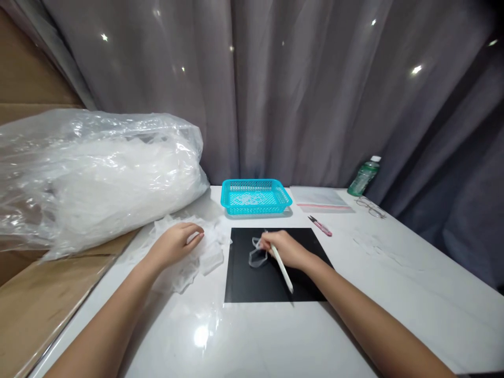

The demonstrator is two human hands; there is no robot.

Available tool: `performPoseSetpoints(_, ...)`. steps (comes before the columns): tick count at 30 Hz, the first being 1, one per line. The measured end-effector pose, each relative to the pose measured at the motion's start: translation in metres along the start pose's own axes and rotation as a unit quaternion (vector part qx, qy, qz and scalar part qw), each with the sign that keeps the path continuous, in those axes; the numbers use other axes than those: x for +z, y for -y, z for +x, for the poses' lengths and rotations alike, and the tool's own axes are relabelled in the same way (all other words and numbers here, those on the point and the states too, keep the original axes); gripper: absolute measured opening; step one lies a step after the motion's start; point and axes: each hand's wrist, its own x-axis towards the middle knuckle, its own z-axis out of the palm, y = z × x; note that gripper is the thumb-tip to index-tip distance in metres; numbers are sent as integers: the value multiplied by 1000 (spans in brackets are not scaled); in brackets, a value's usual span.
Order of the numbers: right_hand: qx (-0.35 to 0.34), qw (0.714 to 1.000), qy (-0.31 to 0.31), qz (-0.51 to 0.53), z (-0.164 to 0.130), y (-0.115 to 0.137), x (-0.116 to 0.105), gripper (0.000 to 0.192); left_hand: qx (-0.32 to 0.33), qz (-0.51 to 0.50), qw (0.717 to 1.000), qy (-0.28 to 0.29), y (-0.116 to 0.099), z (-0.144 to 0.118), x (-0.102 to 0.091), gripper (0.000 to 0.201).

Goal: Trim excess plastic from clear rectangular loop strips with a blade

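The right hand [285, 249] rests on the black mat [271, 283] that lies at the middle of the tabletop [394, 294], nearer the far edge than the near one. Its fingers are pressed together around a white pen-like tool [282, 269], whose long axis runs from the fingertips back toward the near edge and slightly to the right, the free end pointing at the person. Just off the fingertips, on the side toward the left edge, lies a small clear plastic piece [258, 256]; it touches the mat and seems to touch the fingertips or the tool's working end, though the contact itself is too small to make out.

The left hand [177, 244] lies well apart from that piece, off the mat toward the left edge, palm down with its fingers loosely curled on a heap of clear plastic pieces [197, 260]. Whether it grips one of them I cannot tell. So the right hand is much the nearer to the piece on the mat.

Beyond the mat, by the far edge, stands a turquoise basket [255, 197]. A pair of pink snips [321, 226] lies beside the mat's far right corner. A big clear bag [98, 173] of the same material bulks at the left edge.
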Motion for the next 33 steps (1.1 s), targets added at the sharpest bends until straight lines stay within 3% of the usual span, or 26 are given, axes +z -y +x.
performPoseSetpoints(4, 37, 995, -85, -45, 59, -3, -41, 11, 35, -15, 997, 62, 8, -3, -4, 41)
performPoseSetpoints(7, 73, 989, -111, -64, 105, -8, -70, 32, 66, -18, 988, 138, 5, -7, 0, 54)
performPoseSetpoints(9, 95, 986, -125, -62, 122, -12, -82, 36, 63, -28, 987, 143, 1, -9, 4, 50)
performPoseSetpoints(11, 111, 983, -138, -47, 125, -15, -84, 29, 58, -52, 990, 119, -2, -9, 5, 33)
performPoseSetpoints(14, 116, 982, -148, 8, 106, -13, -64, 18, 48, -95, 991, 82, -9, -8, 4, 19)
performPoseSetpoints(19, 90, 978, -63, 178, 43, 22, 8, 41, -30, -192, 981, 0, -36, -7, 7, 31)
performPoseSetpoints(21, 85, 966, -19, 243, 20, 42, 32, 43, -61, -232, 970, -28, -53, -9, 14, 34)
performPoseSetpoints(23, 85, 924, 23, 373, 5, 59, 46, 45, -78, -278, 957, -34, -68, -11, 22, 35)
performPoseSetpoints(27, 130, 843, -10, 523, -6, 74, 44, 52, -97, -397, 913, -5, -84, -14, 33, 37)
performPoseSetpoints(30, 150, 815, -35, 559, -10, 73, 31, 50, -89, -490, 866, 39, -85, -15, 36, 35)
performPoseSetpoints(33, 123, 816, -29, 564, -19, 68, 17, 45, -70, -551, 827, 82, -82, -16, 36, 38)
